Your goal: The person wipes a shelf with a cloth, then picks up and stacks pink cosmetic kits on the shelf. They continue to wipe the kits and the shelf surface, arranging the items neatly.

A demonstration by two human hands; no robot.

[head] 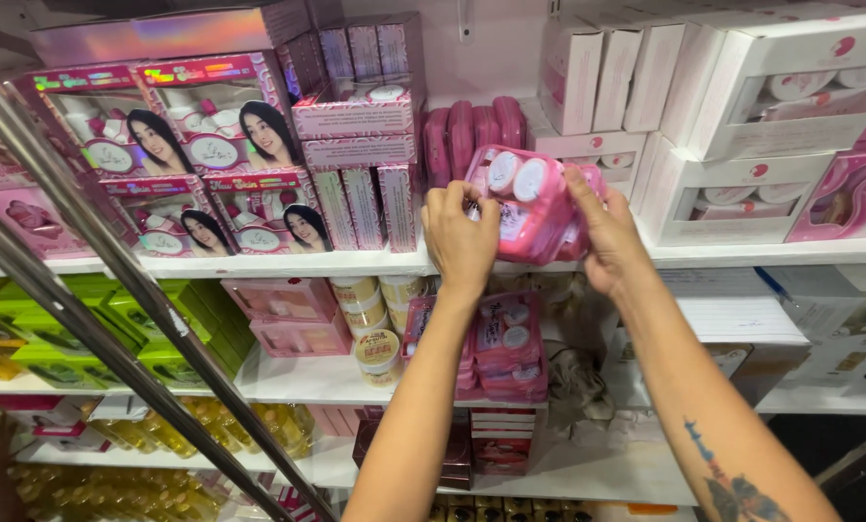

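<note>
Pink pack (534, 205), frame centre, gripped by left hand (460, 237) and right hand (605, 237), fingers wrapped round it, above the white shelf (259, 263) crammed with boxes (216, 145); metal rails (114, 290) at left.

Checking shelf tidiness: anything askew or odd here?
Mostly neat. On the shelf below, a stack of pink packs leans unevenly, and crumpled wrapping lies loose beside it. Both hands, left hand and right hand, hold a tilted pink pack at the upper shelf.
</note>
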